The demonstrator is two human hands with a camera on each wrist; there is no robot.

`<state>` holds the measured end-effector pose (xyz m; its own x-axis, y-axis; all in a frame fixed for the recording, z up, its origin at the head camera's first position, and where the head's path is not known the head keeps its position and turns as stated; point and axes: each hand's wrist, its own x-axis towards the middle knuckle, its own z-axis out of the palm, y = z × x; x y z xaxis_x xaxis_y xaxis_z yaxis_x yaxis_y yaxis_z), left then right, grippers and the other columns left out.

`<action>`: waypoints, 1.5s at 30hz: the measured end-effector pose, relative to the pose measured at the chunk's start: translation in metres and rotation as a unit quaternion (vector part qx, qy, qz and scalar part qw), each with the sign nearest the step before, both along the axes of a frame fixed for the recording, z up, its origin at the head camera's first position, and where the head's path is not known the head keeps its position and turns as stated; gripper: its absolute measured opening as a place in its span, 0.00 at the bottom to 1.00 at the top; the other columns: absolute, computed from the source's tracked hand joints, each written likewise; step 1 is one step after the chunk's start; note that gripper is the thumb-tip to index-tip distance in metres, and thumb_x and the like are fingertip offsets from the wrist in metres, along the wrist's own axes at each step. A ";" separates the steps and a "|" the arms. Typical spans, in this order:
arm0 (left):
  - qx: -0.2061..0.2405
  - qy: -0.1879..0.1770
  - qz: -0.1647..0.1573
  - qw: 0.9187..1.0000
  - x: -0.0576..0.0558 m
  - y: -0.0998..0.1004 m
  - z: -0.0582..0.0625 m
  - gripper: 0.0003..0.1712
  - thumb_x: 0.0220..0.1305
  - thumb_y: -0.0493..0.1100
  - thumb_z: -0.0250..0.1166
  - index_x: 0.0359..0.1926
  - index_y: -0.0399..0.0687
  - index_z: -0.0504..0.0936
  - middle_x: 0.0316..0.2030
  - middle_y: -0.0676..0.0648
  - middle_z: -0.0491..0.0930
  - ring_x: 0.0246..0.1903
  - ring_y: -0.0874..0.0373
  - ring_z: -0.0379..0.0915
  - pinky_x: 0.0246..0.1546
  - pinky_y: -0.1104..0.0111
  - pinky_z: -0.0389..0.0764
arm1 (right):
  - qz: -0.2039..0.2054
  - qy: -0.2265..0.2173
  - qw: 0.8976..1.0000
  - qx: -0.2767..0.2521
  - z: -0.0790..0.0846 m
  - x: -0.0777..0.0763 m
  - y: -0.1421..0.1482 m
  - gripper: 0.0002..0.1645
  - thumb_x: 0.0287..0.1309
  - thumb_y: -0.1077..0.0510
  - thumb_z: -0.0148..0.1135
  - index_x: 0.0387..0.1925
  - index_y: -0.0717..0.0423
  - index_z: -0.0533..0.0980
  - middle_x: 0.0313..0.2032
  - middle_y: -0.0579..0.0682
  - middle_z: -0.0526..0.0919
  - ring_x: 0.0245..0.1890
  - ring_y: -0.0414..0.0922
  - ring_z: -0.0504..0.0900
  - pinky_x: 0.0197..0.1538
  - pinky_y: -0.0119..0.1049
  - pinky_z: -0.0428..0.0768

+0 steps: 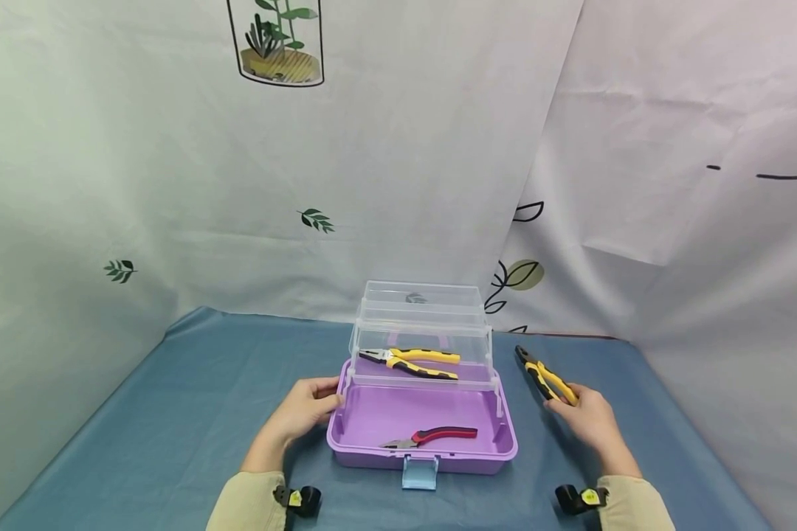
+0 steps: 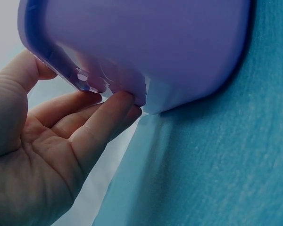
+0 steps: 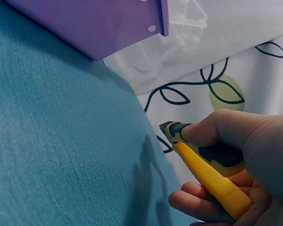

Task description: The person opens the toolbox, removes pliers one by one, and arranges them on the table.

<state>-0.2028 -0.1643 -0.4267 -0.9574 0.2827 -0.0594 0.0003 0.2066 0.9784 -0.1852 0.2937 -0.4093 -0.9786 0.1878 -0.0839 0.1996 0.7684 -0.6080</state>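
A purple toolbox (image 1: 425,461) stands with its clear lid and raised clear tray (image 1: 465,341) up. My left hand (image 1: 305,407) grips its left side, thumb at the rim and fingers against the outer wall (image 2: 146,42). To the right of the box, my right hand (image 1: 590,419) holds yellow-and-black pliers (image 1: 546,377) by the handles, jaws pointing away from me. In the right wrist view, thumb and fingers wrap the yellow handle (image 3: 212,181). Another yellow-and-black pair of pliers (image 1: 412,361) lies in the clear tray. Red-and-black pliers (image 1: 438,435) lie on the box floor.
A light blue latch (image 1: 420,473) hangs down at the front of the box. Blue cloth (image 1: 173,428) covers the table. Behind it hangs a pale curtain (image 1: 405,147) with printed leaves, meeting the table's back edge.
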 end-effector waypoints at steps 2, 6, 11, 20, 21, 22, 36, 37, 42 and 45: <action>-0.003 -0.001 0.003 1.000 0.000 0.000 0.000 0.32 0.61 0.38 0.61 0.62 0.23 0.65 0.55 0.26 0.73 0.49 0.48 0.78 0.44 0.61 0.84 | 0.002 -0.002 1.000 0.002 0.001 0.000 0.000 0.43 0.55 0.49 0.62 0.60 0.80 0.62 0.48 0.71 0.75 0.39 0.52 0.74 0.37 0.42 0.79; -0.005 0.000 0.007 1.000 0.000 0.001 0.000 0.32 0.61 0.38 0.61 0.62 0.23 0.64 0.55 0.26 0.73 0.48 0.49 0.78 0.44 0.61 0.84 | 0.007 -0.005 1.000 0.004 0.002 0.000 0.000 0.44 0.55 0.50 0.62 0.60 0.80 0.61 0.49 0.73 0.74 0.39 0.52 0.74 0.37 0.42 0.79; -0.004 0.005 0.006 1.000 -0.001 0.001 -0.001 0.32 0.60 0.37 0.61 0.62 0.22 0.64 0.54 0.26 0.73 0.47 0.49 0.78 0.43 0.61 0.84 | 0.009 -0.014 1.000 0.010 0.003 0.000 -0.001 0.44 0.55 0.49 0.62 0.60 0.80 0.61 0.54 0.75 0.71 0.41 0.54 0.75 0.43 0.48 0.80; -0.016 0.008 0.008 1.000 -0.001 0.002 0.000 0.32 0.61 0.38 0.61 0.62 0.23 0.65 0.54 0.27 0.74 0.45 0.50 0.79 0.42 0.62 0.85 | -0.002 -0.034 0.999 0.009 0.002 -0.002 -0.002 0.45 0.55 0.49 0.62 0.61 0.81 0.60 0.55 0.76 0.69 0.42 0.55 0.74 0.45 0.52 0.80; -0.016 0.008 0.008 1.000 -0.001 0.002 0.000 0.32 0.61 0.38 0.61 0.62 0.24 0.65 0.54 0.27 0.74 0.45 0.50 0.79 0.42 0.62 0.85 | -0.003 -0.037 0.999 0.008 0.002 -0.002 -0.002 0.45 0.55 0.49 0.62 0.61 0.81 0.60 0.55 0.76 0.69 0.42 0.55 0.74 0.46 0.52 0.80; -0.017 0.008 0.009 1.000 -0.001 0.002 0.000 0.32 0.61 0.38 0.61 0.62 0.24 0.65 0.54 0.27 0.74 0.45 0.50 0.79 0.42 0.62 0.85 | -0.005 -0.038 0.999 0.007 0.002 -0.003 -0.003 0.45 0.55 0.49 0.63 0.61 0.80 0.60 0.55 0.76 0.69 0.42 0.55 0.74 0.46 0.52 0.80; -0.013 0.011 0.005 1.000 -0.002 0.001 -0.002 0.32 0.60 0.37 0.60 0.62 0.23 0.65 0.53 0.26 0.74 0.45 0.50 0.79 0.40 0.63 0.85 | -0.007 -0.042 0.999 0.033 0.000 -0.003 -0.006 0.47 0.52 0.49 0.65 0.61 0.79 0.61 0.52 0.75 0.72 0.38 0.54 0.75 0.43 0.51 0.80; -0.013 0.010 0.006 1.000 -0.002 0.001 -0.002 0.32 0.60 0.37 0.61 0.62 0.23 0.65 0.53 0.26 0.74 0.45 0.50 0.79 0.41 0.62 0.85 | -0.008 -0.042 0.998 0.035 0.000 -0.003 -0.006 0.47 0.51 0.49 0.65 0.61 0.79 0.61 0.52 0.75 0.72 0.38 0.54 0.75 0.43 0.51 0.80; -0.014 0.008 0.008 1.000 -0.001 0.001 -0.002 0.32 0.60 0.37 0.61 0.62 0.23 0.65 0.54 0.27 0.74 0.46 0.49 0.79 0.42 0.62 0.85 | -0.011 -0.051 0.998 0.039 0.000 -0.003 -0.007 0.47 0.50 0.49 0.66 0.60 0.79 0.61 0.50 0.74 0.73 0.37 0.53 0.75 0.41 0.48 0.80; -0.015 0.006 0.009 1.000 -0.001 0.001 -0.002 0.32 0.60 0.37 0.61 0.62 0.24 0.65 0.54 0.27 0.74 0.46 0.48 0.79 0.42 0.62 0.85 | -0.012 -0.058 0.997 0.043 0.000 -0.003 -0.008 0.47 0.50 0.48 0.66 0.60 0.79 0.61 0.50 0.74 0.73 0.37 0.53 0.75 0.40 0.47 0.80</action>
<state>-0.2039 -0.1636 -0.4290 -0.9631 0.2631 -0.0559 0.0082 0.2364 0.9716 -0.1885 0.2856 -0.4091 -0.9587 0.2216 -0.1783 0.2827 0.8109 -0.5124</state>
